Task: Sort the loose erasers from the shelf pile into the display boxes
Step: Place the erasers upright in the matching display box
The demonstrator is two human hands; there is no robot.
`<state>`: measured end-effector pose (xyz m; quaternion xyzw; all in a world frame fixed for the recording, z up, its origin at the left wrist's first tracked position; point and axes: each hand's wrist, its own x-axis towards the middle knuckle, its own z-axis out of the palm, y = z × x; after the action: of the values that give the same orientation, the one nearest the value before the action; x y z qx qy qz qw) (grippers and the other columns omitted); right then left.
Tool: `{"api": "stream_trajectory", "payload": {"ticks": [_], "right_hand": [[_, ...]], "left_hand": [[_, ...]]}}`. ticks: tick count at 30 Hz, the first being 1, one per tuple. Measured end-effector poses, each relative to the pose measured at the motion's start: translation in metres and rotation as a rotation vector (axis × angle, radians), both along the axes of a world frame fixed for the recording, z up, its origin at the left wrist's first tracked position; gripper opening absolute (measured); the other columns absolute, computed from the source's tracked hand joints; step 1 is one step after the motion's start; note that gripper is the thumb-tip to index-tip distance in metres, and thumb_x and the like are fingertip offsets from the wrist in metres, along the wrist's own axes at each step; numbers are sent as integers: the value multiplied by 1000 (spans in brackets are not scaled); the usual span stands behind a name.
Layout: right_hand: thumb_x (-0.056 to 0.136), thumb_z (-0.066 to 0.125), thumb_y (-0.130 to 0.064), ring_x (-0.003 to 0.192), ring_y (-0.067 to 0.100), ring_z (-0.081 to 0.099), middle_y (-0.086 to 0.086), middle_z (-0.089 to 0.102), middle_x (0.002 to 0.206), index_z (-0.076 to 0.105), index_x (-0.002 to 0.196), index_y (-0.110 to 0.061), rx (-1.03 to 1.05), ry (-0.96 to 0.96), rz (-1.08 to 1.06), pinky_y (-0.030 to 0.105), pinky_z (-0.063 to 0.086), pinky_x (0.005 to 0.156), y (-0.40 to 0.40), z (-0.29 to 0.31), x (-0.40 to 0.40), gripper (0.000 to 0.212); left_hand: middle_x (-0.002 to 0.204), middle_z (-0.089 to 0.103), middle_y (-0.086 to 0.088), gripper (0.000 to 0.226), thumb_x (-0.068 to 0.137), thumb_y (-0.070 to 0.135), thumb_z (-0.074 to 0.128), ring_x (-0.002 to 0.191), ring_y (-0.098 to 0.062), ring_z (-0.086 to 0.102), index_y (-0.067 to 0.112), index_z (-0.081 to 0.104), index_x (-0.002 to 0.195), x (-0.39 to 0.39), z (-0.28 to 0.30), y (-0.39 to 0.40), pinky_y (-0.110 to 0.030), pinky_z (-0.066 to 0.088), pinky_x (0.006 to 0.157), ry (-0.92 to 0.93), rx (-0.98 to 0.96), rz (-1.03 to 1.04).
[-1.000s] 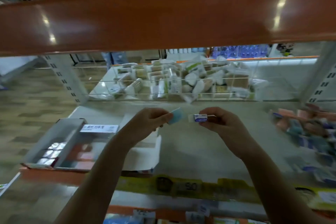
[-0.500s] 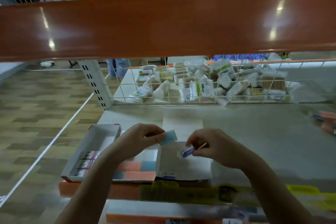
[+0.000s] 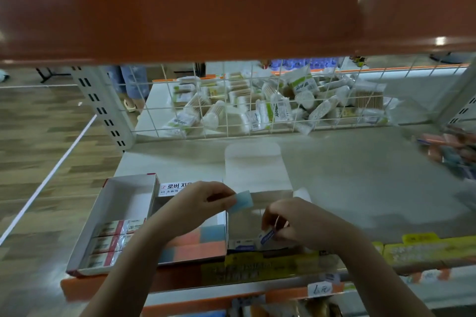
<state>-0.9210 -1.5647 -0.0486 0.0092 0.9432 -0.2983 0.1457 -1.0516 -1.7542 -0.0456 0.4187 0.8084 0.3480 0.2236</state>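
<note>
- A handwritten price tag (image 3: 322, 290) on the front rail of the shelf (image 3: 360, 188) seems to read "6元"; the yellow labels (image 3: 422, 249) above it are too blurred to read.
- Two hands work at the shelf's front edge. The left hand (image 3: 195, 208) pinches one light blue eraser (image 3: 240, 201) between thumb and fingers, holding it above the boxes.
- The right hand (image 3: 298, 221) has its fingers curled on one white eraser with a blue sleeve (image 3: 266, 237), low inside the right display box (image 3: 257, 213). One more blue-labelled eraser (image 3: 243, 246) lies in that box.
- Three open display boxes stand side by side. The left box (image 3: 123, 201) holds three rows of red-and-white wrapped erasers (image 3: 113, 239); their print is unreadable.
- The middle box (image 3: 203, 242) holds plain orange and blue erasers; its lid (image 3: 177, 186) bears Korean text starting "로버 지" and "48".
- At the far right lies a blurred pile of loose erasers (image 3: 453, 152).
- Behind, a wire basket (image 3: 270, 100) holds many white-and-green packets, too many to count.
</note>
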Motion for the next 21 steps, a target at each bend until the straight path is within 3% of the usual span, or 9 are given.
{"api": "stream_trajectory", "payload": {"ticks": [6,9,14,21], "right_hand": [[86,62,-11,83,1,54,-13,53,96,61,106,-19,13,-50,29,10,47,70,2,0,0,21],[86,61,-10,86,2,55,-8,59,102,61,110,-16,2,-126,67,8,47,69,5,3,-2,25],[89,56,-9,101,13,59,2,62,114,61,115,-12,60,-182,114,23,50,86,3,7,-7,27],[89,51,-6,100,16,57,4,61,113,61,112,-12,114,-156,102,24,47,84,-6,2,-10,26]], "left_hand": [[72,61,29,17,91,30,56,67,8,54,42,62,81,2,-4,0,-7,39,63,-25,37,-1],[74,62,30,16,91,30,56,69,8,55,43,61,82,3,-5,2,-7,39,64,-30,39,-10],[75,62,31,16,91,32,55,70,8,55,44,60,83,2,-6,3,-7,39,64,-26,35,-16],[79,64,24,13,91,34,55,71,5,56,44,62,85,4,-12,6,-8,40,63,-46,39,-24]]}}
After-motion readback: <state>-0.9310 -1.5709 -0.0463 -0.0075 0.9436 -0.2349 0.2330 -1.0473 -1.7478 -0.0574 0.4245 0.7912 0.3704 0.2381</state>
